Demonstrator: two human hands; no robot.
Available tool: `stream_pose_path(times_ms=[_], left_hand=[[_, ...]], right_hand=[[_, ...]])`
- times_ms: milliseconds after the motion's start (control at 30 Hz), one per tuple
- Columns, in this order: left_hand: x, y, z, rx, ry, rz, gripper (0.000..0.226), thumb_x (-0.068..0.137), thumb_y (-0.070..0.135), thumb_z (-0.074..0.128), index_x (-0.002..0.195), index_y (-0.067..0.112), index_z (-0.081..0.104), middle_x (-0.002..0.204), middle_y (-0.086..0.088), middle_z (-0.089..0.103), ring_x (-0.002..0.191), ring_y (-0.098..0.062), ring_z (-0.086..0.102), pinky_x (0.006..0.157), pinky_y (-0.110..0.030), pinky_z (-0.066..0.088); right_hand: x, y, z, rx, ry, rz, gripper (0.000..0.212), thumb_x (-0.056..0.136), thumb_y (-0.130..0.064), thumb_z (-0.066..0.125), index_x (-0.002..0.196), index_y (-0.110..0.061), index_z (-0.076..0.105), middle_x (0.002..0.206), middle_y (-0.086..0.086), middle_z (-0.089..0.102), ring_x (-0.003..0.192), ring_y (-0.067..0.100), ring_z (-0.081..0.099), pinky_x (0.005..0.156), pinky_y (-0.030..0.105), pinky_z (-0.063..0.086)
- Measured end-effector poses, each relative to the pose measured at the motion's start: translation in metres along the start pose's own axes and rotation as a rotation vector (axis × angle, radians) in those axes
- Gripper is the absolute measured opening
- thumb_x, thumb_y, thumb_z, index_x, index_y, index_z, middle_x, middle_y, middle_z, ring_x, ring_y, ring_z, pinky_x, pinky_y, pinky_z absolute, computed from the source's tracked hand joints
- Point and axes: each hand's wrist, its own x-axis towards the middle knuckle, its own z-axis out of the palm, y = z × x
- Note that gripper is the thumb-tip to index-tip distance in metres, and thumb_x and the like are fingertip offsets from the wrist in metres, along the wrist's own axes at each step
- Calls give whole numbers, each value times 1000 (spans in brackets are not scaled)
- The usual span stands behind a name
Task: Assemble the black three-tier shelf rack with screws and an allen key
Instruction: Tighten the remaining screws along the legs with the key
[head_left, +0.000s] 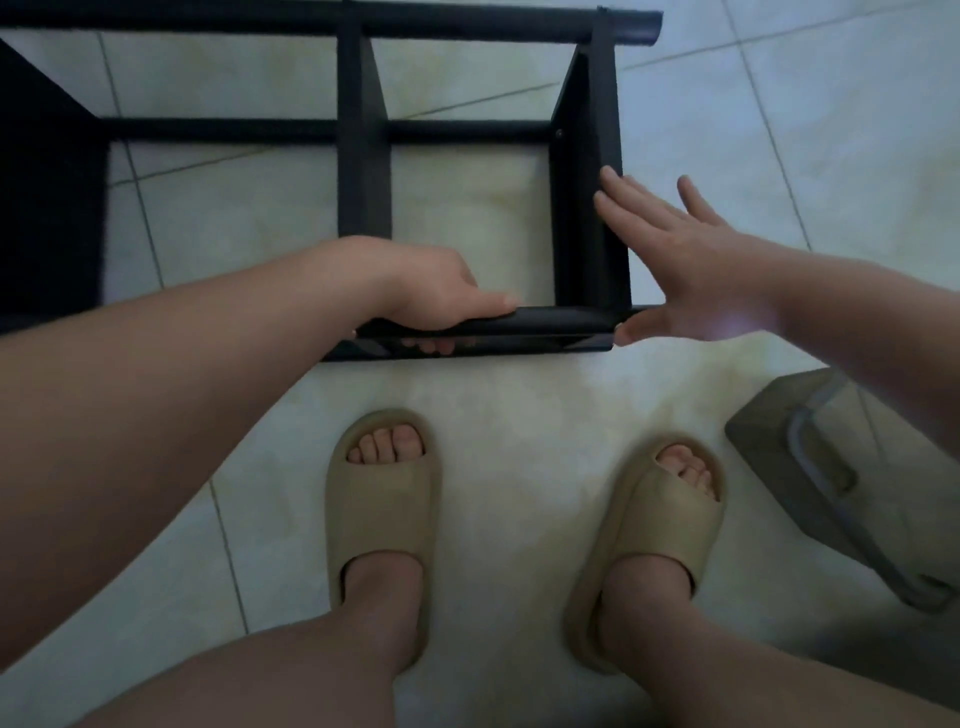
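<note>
Centre frame, on the floor: near rail of the rack is gripped by the left hand, fingers curled round. The end panel is pressed by the flat, straight-fingered right hand. Squaring is judged underway; screws and allen key, unseen, are needed next.

The forearms are seen bare to the frame's edge, and the left hand and right hand are bare as well, as are the lower legs. A tan slide is worn on each foot. The left sandal and right sandal are moulded thick and smooth, probably in foam, with a broad instep strap and an open toe.
</note>
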Motion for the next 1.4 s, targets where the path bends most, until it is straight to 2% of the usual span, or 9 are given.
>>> stream_pose_path(times_ms=[133, 367, 500, 600, 867, 1067, 1167, 1267, 1400], left_hand=[[-14, 3, 2, 171, 244, 45, 49, 95, 65, 43, 108, 23, 65, 94, 1, 66, 87, -22, 60, 75, -37, 50], [-34, 8, 29, 123, 208, -31, 40, 101, 52, 43, 114, 18, 60, 100, -4, 61, 91, -26, 58, 71, -36, 43], [-58, 15, 28, 196, 229, -56, 47, 100, 51, 44, 138, 24, 48, 127, -6, 60, 112, -29, 58, 87, -41, 50], [-81, 32, 12, 272, 282, 4, 61, 99, 57, 43, 152, 28, 32, 151, -5, 45, 136, -30, 44, 106, -46, 43], [-120, 119, -4, 471, 401, 120, 67, 98, 60, 38, 156, 30, 23, 164, -4, 23, 150, -31, 16, 120, -47, 22], [-99, 197, 40, 499, 289, 215, 71, 97, 61, 43, 156, 29, 24, 162, -3, 27, 148, -32, 20, 118, -50, 26], [-71, 232, 58, 543, 177, 243, 71, 99, 59, 43, 157, 25, 22, 160, -5, 32, 145, -34, 29, 116, -48, 29], [-39, 261, 72, 494, 88, 245, 71, 100, 55, 46, 158, 22, 20, 158, -7, 36, 142, -32, 37, 114, -44, 33], [7, 287, 89, 415, 12, 249, 75, 99, 48, 53, 158, 18, 18, 153, -9, 43, 139, -30, 42, 109, -37, 35]], right_hand=[[7, -2, -16, -33, 3, 75, 109, 91, -43, 72, 162, -14, -6, 169, 1, -17, 156, 12, -10, 125, 41, -10], [-1, -32, -10, -139, -46, 102, 95, 99, -37, 61, 162, -15, -5, 170, -1, -17, 157, 16, -9, 126, 43, -1], [-23, -40, -20, -65, -105, 137, 93, 99, -54, 55, 163, -23, -5, 169, -9, -17, 157, 19, -9, 125, 51, 7], [-55, -40, -36, 5, -99, 188, 90, 98, -63, 47, 162, -29, -6, 168, -13, -17, 157, 17, -10, 124, 54, 9], [-164, -7, -39, 165, 45, 430, 86, 97, -70, 38, 159, -40, -11, 168, -16, -18, 157, 17, -10, 120, 61, 18], [-235, 44, 19, 315, 61, 597, 85, 99, -64, 43, 162, -35, -5, 170, -8, -9, 157, 21, -4, 124, 57, 17], [-255, 74, 51, 421, 56, 657, 84, 100, -59, 46, 163, -27, 1, 171, 2, 2, 157, 25, 6, 126, 45, 13], [-259, 99, 82, 523, 45, 701, 80, 102, -54, 48, 164, -22, 9, 169, 7, 16, 154, 26, 21, 124, 35, 20], [-245, 120, 133, 606, -31, 708, 75, 102, -54, 49, 162, -20, 19, 165, 9, 30, 151, 27, 31, 121, 34, 27]])
